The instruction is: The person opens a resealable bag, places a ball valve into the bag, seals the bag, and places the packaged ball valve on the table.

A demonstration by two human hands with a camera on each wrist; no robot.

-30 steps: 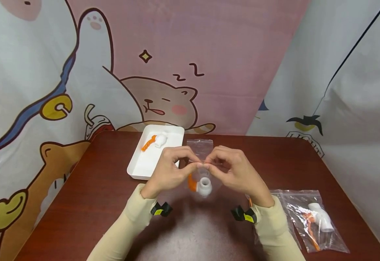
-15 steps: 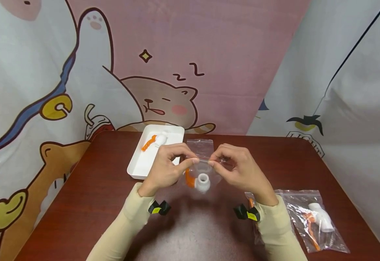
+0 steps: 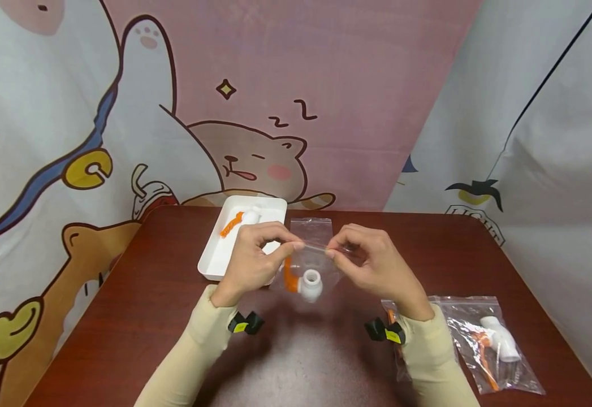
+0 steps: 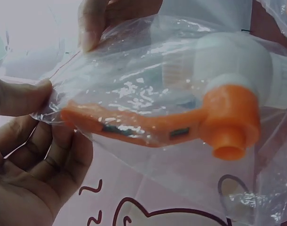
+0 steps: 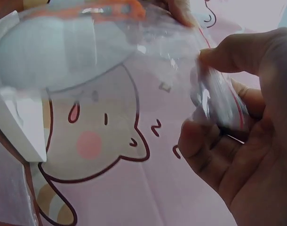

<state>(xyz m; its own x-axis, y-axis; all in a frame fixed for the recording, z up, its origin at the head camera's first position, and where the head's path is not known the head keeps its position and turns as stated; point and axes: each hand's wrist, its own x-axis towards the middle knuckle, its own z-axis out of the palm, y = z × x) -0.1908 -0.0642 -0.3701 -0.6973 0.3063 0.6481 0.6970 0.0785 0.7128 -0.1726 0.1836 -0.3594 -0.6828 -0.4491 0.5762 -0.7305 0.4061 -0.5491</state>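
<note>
A clear zip bag (image 4: 134, 70) hangs between my hands, holding a white plastic ball valve (image 3: 310, 285) with an orange lever handle (image 4: 148, 126). My left hand (image 3: 256, 257) pinches the bag's top edge between thumb and forefinger. At the other end of that edge, my right hand (image 3: 369, 257) pinches it the same way. The red zip line shows in both wrist views, running between the fingers. Whether the zip is fully closed, I cannot tell. The right wrist view shows the valve's white body (image 5: 49, 52) blurred through the plastic.
A white tray (image 3: 211, 268) stands behind my left hand, with another orange-handled valve (image 3: 232, 224) in it. A flat clear bag (image 3: 312, 227) lies beyond my hands. At the right lie bagged valves (image 3: 501, 342), partly under my right forearm. A printed cloth hangs behind the table.
My hands have drawn apart along the bag's top edge, the left one shifting left. The bagged valve has swung slightly left and up.
</note>
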